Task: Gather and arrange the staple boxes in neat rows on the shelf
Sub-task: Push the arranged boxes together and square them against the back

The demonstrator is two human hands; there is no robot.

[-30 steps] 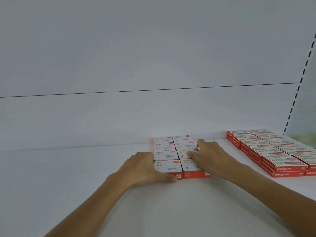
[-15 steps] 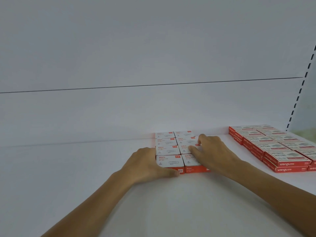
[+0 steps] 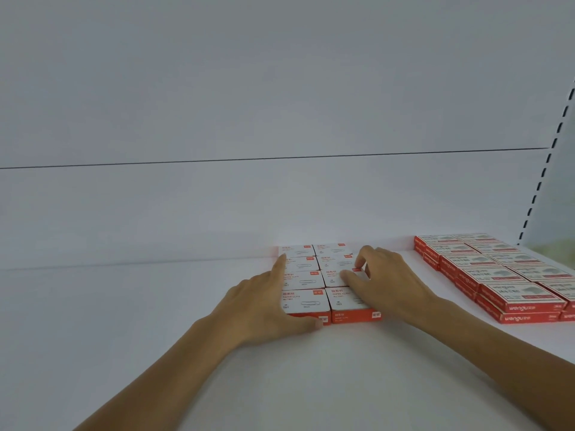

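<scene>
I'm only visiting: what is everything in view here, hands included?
Shelf: one, white, fills the lower view.
Back panel: one, white, behind the shelf.
Slotted upright: one, white with dark slots, far right.
Small boxes: eight, white tops and red fronts, two columns of four, middle.
Larger boxes: count cut off, red and white, stacked two high, right.
Left hand: one, against the block's left side, thumb on its front.
Right hand: one, resting on the right column, fingers bent.
</scene>
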